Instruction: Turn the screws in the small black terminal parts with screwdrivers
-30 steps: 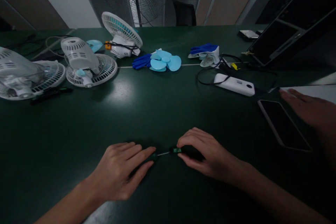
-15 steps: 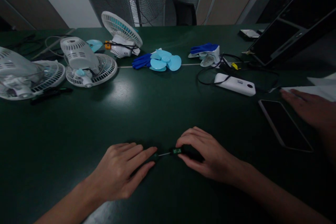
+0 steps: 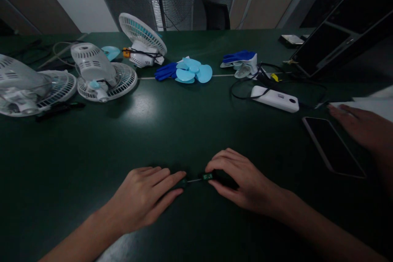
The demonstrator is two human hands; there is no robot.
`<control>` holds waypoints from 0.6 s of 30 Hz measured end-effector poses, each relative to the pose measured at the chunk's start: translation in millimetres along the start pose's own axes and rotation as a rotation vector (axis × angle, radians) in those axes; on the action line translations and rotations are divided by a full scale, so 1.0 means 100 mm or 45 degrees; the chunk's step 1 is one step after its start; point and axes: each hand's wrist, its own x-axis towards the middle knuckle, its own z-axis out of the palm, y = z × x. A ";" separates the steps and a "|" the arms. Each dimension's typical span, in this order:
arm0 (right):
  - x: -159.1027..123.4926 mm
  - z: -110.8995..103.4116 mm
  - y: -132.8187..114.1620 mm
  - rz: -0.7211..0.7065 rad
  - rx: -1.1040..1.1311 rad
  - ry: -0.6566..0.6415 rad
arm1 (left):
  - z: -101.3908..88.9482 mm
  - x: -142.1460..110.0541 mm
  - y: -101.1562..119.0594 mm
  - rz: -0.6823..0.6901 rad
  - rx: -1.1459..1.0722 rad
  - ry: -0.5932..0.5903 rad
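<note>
My left hand (image 3: 150,196) is closed around the dark green handle of a screwdriver (image 3: 193,180), and most of that handle is hidden under the fingers. Its thin metal shaft points right, toward a small dark block with pale green markings (image 3: 207,176). Thumb and fingertips of my right hand (image 3: 238,178) pinch this block from the right, low over the green table (image 3: 184,131). The shaft's tip meets the block's left end; whether it sits inside a hole cannot be made out.
Another person's hand (image 3: 362,127) rests on white paper (image 3: 377,106) at right, beside a phone (image 3: 333,145). Behind are a white power bank (image 3: 274,99) with cables, work gloves (image 3: 241,59), a light blue fan blade (image 3: 193,70) and several white fans (image 3: 106,75).
My left hand and the screwdriver have shifted slightly right. The block in my right hand has barely moved. At the right, the other person's papers have shifted.
</note>
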 end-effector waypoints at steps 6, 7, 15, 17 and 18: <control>-0.01 -0.01 0.02 0.016 -0.003 0.005 | 0.00 0.01 -0.01 0.018 0.040 -0.050; -0.01 -0.01 0.01 0.025 -0.004 0.003 | 0.00 0.01 -0.01 0.016 0.052 -0.050; 0.03 0.03 -0.09 0.033 0.030 -0.058 | 0.01 -0.01 -0.01 -0.012 0.084 0.078; 0.02 0.03 -0.09 0.028 0.023 -0.059 | -0.01 -0.01 0.01 -0.020 0.051 0.089; 0.02 0.02 -0.08 0.026 0.017 -0.058 | -0.01 -0.01 0.01 -0.025 0.034 0.091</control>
